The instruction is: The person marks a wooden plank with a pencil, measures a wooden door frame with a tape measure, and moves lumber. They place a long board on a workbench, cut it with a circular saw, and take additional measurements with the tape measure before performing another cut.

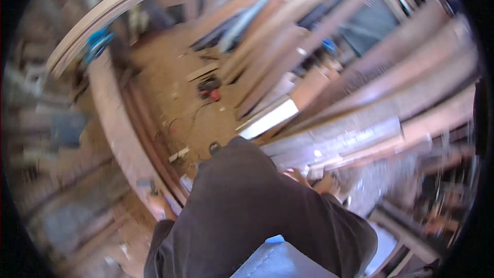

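Observation:
My left hand [158,206] is at the near end of a long reddish-brown plank [119,118], low on the left. Its fingers seem closed around a small dark tool with a crosswise head [146,183], which lies over the plank's surface; blur hides its exact kind. To the right of my body, my right hand [325,184] is close to the ends of stacked boards [355,139]. Motion smears its fingers, and my dark clothing covers part of that arm. Whether it touches a board cannot be made out.
Sawdust covers the floor [170,92], where a red and black power tool [210,90] lies with a cord. Several long timbers [278,62] lean across the right side. A blue tool or clamp [99,42] sits at the plank's far end, beside a pale curved timber [98,19].

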Demonstrator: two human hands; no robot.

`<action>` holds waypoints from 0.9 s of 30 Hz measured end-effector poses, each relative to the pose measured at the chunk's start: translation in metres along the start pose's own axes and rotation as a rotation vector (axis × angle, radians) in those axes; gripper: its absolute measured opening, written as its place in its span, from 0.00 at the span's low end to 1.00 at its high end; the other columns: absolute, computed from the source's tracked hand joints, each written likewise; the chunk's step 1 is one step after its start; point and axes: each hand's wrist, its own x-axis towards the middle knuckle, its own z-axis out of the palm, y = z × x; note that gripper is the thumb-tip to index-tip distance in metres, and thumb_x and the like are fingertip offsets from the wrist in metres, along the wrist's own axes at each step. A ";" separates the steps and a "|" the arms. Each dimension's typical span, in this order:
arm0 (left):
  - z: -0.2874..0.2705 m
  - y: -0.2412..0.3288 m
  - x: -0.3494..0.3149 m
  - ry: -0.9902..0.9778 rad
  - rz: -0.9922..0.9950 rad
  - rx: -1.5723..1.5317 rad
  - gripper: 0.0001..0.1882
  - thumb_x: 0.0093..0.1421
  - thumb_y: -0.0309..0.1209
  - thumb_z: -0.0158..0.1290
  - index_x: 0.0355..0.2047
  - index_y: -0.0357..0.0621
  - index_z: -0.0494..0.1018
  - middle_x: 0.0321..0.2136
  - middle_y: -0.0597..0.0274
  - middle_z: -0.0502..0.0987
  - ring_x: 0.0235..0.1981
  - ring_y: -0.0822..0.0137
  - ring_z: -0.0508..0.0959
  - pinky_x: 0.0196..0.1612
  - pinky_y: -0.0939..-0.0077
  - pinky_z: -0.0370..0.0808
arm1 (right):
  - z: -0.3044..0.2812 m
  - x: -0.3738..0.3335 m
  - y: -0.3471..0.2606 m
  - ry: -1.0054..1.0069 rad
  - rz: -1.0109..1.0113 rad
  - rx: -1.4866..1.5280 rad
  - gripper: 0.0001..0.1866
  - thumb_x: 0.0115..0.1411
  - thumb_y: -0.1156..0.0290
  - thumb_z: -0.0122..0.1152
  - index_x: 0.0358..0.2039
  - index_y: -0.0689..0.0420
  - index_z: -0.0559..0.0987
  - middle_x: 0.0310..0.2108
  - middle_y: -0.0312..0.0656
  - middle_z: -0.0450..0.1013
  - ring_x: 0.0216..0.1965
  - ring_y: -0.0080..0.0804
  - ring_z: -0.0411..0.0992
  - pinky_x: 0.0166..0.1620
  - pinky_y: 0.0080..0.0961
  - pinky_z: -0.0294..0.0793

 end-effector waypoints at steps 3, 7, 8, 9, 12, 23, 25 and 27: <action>-0.002 0.000 0.035 -0.071 0.075 0.004 0.37 0.57 0.55 0.64 0.55 0.36 0.75 0.51 0.42 0.80 0.50 0.43 0.80 0.48 0.52 0.80 | 0.031 0.026 -0.055 0.061 0.071 0.260 0.05 0.67 0.69 0.63 0.38 0.57 0.79 0.24 0.33 0.73 0.21 0.21 0.66 0.26 0.23 0.67; -0.004 0.054 0.100 -0.184 0.185 0.050 0.37 0.58 0.56 0.62 0.55 0.35 0.75 0.51 0.41 0.79 0.48 0.42 0.80 0.47 0.50 0.80 | 0.052 0.067 -0.068 0.144 -0.299 -0.138 0.19 0.64 0.61 0.60 0.51 0.58 0.81 0.48 0.51 0.81 0.50 0.47 0.78 0.53 0.39 0.76; -0.006 0.063 0.117 -0.198 0.201 0.069 0.37 0.58 0.56 0.62 0.54 0.35 0.75 0.51 0.41 0.79 0.48 0.42 0.80 0.47 0.50 0.79 | 0.057 0.072 -0.081 0.083 -0.432 -0.245 0.19 0.64 0.62 0.59 0.52 0.58 0.81 0.50 0.51 0.80 0.53 0.49 0.77 0.56 0.41 0.74; -0.008 0.074 0.133 -0.210 0.219 0.077 0.38 0.58 0.57 0.62 0.54 0.35 0.75 0.51 0.41 0.79 0.48 0.42 0.80 0.47 0.49 0.79 | 0.067 0.076 -0.085 0.109 -0.408 -0.226 0.19 0.64 0.62 0.59 0.52 0.58 0.81 0.50 0.51 0.80 0.53 0.49 0.77 0.56 0.41 0.74; -0.021 0.110 0.169 -0.246 0.259 0.117 0.38 0.59 0.58 0.61 0.54 0.34 0.75 0.50 0.40 0.79 0.47 0.41 0.81 0.46 0.48 0.79 | 0.080 0.099 -0.044 0.111 -0.312 -0.224 0.18 0.64 0.63 0.58 0.51 0.56 0.82 0.51 0.51 0.80 0.54 0.47 0.77 0.58 0.41 0.73; -0.031 0.187 0.265 0.062 0.415 0.205 0.42 0.62 0.69 0.49 0.51 0.37 0.74 0.44 0.40 0.78 0.43 0.39 0.80 0.44 0.46 0.79 | 0.021 0.043 -0.081 0.201 -0.195 -0.086 0.15 0.60 0.69 0.59 0.45 0.56 0.85 0.35 0.46 0.84 0.31 0.35 0.82 0.39 0.34 0.82; -0.027 0.203 0.269 0.124 0.393 0.280 0.44 0.62 0.71 0.47 0.51 0.38 0.73 0.45 0.40 0.76 0.44 0.38 0.80 0.44 0.44 0.79 | 0.026 0.042 -0.081 0.269 -0.177 0.137 0.13 0.60 0.72 0.60 0.45 0.57 0.85 0.36 0.46 0.84 0.32 0.32 0.82 0.38 0.34 0.81; -0.021 0.216 0.260 0.246 0.405 0.273 0.45 0.61 0.73 0.46 0.55 0.40 0.69 0.49 0.38 0.72 0.46 0.36 0.79 0.45 0.43 0.78 | 0.029 0.049 -0.048 0.180 -0.154 0.079 0.13 0.61 0.71 0.60 0.45 0.58 0.84 0.35 0.47 0.84 0.32 0.32 0.81 0.38 0.35 0.81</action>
